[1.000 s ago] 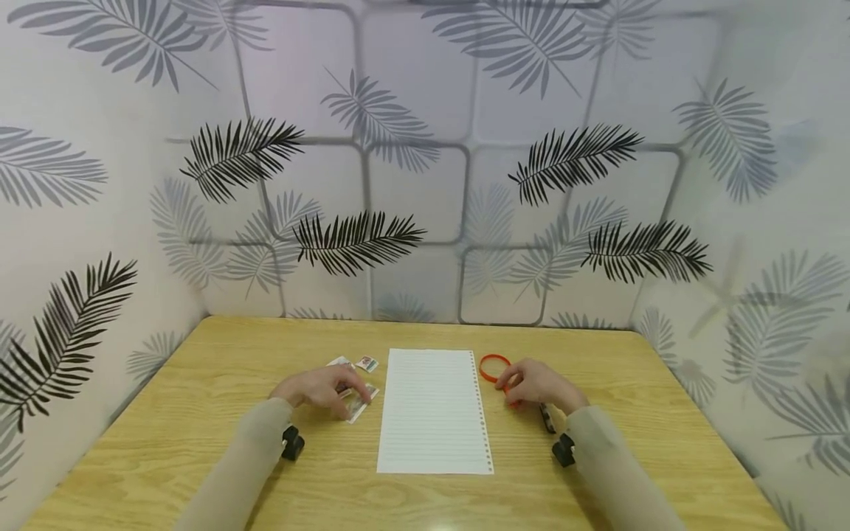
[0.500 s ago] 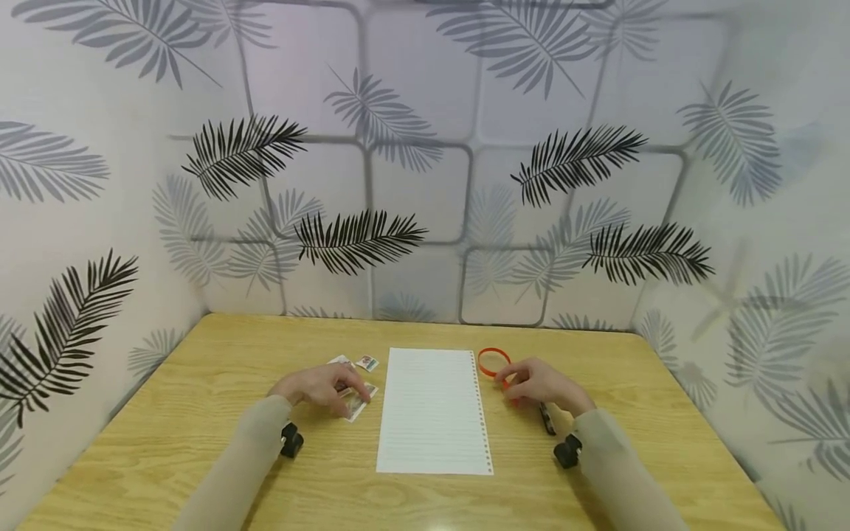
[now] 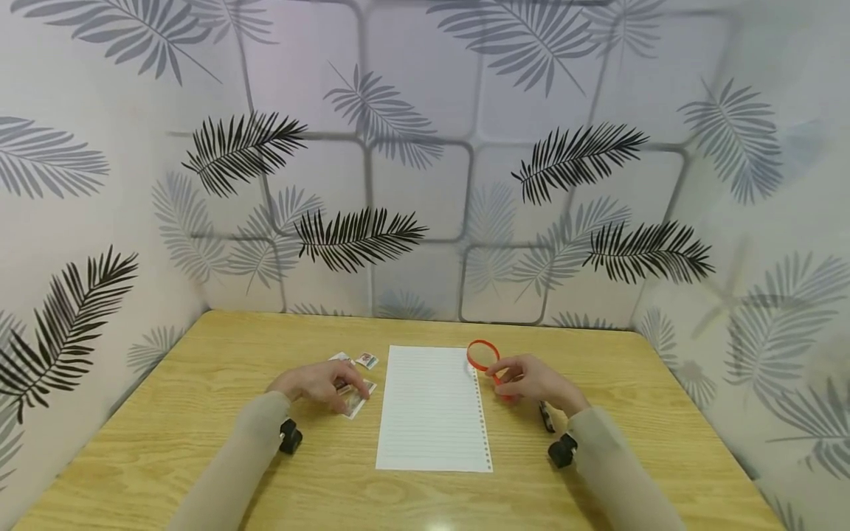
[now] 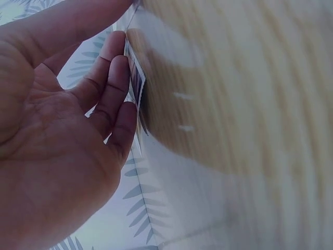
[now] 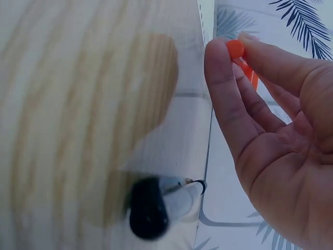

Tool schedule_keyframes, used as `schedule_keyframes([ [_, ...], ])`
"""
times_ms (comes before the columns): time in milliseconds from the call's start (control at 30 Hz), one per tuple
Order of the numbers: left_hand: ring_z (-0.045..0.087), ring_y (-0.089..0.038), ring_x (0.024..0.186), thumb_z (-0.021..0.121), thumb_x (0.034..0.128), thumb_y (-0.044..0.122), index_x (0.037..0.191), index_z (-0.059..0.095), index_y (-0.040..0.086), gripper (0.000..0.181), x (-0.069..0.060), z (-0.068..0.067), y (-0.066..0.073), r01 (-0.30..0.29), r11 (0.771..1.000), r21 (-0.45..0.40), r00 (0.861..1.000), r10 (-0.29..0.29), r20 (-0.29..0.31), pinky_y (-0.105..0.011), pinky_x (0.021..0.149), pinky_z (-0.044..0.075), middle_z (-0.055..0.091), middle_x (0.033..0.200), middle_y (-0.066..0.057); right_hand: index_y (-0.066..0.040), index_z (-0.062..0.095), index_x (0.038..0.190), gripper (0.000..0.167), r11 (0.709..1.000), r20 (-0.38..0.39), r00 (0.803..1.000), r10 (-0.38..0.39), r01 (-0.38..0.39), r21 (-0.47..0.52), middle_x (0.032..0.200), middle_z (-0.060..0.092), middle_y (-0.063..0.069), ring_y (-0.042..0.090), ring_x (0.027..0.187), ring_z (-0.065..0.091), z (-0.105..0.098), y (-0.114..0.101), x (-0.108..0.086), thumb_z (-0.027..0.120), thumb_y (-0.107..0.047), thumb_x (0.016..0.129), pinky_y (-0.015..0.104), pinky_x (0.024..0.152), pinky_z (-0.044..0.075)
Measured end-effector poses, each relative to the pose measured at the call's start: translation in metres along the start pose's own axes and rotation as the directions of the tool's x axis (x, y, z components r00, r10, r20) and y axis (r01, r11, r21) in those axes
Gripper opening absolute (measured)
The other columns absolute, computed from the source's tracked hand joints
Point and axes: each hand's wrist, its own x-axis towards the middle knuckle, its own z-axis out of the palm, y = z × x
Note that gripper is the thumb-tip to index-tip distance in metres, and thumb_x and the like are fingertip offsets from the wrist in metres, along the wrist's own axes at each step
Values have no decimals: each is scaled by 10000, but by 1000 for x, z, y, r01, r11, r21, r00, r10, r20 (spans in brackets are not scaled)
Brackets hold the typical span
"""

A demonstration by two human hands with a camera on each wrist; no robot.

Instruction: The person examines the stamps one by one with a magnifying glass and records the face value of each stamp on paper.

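Note:
My right hand (image 3: 536, 382) pinches the handle (image 5: 235, 49) of a red-orange magnifying glass (image 3: 483, 355) between thumb and fingertips. Its round lens end is raised over the upper right edge of a lined sheet of paper (image 3: 433, 413). On the left, my left hand (image 3: 322, 385) rests with loosely bent fingers on small printed pieces like postage stamps. One stamp (image 3: 358, 402) shows past the fingertips, and in the left wrist view the fingers touch a stamp (image 4: 136, 78) on the table. A separate stamp (image 3: 367, 360) lies just beyond that hand, and another is partly hidden by it.
A slim thing with a black rounded end (image 5: 148, 208) and a clear-looking part lies on the wooden table (image 3: 425, 505) beneath my right wrist; its kind is unclear. Leaf-patterned walls (image 3: 415, 280) border the table at the back and sides.
My right hand has lifted the magnifying glass slightly and shifted it left, so its ring now overlaps the paper's upper right edge. The left hand stays on the stamps.

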Motion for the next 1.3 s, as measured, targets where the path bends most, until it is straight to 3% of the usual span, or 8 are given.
schedule_keyframes([
  [367, 436, -231, 1108, 787, 744, 22, 1036, 751, 208, 348, -2, -1, 4, 46, 999, -15, 999, -46, -18, -458, 1024, 324, 554, 1198, -25, 39, 593, 1289, 394, 999, -26, 999, -26, 27, 46, 1024, 672, 204, 192, 824, 676, 12, -18, 5, 670, -64, 916, 395, 767, 585],
  [667, 451, -226, 1118, 791, 774, 42, 1057, 731, 172, 318, 0, -3, 1, 26, 999, -23, 1000, -26, 0, -463, 1043, 328, 570, 1207, -34, 49, 621, 1242, 351, 996, 11, 998, -54, 53, 68, 1005, 669, 264, 213, 804, 686, 27, -31, 16, 669, -9, 898, 389, 755, 591],
  [1100, 435, -193, 1058, 790, 778, 61, 1078, 730, 171, 325, -2, -1, -3, -24, 999, -27, 1000, 25, 14, -363, 989, 348, 559, 1171, -16, -3, 675, 1189, 319, 998, 57, 996, -67, 66, 18, 920, 712, 127, 145, 752, 685, 43, -37, 28, 710, -32, 874, 323, 699, 592],
  [1300, 444, -223, 1075, 790, 763, 22, 1077, 730, 134, 339, -1, -2, -1, -9, 998, -60, 1000, 10, 11, -407, 1005, 338, 565, 1182, -36, -2, 662, 1203, 324, 997, 85, 994, -65, 61, 46, 955, 708, 156, 170, 778, 693, 50, -44, 31, 698, -27, 883, 338, 719, 595],
])
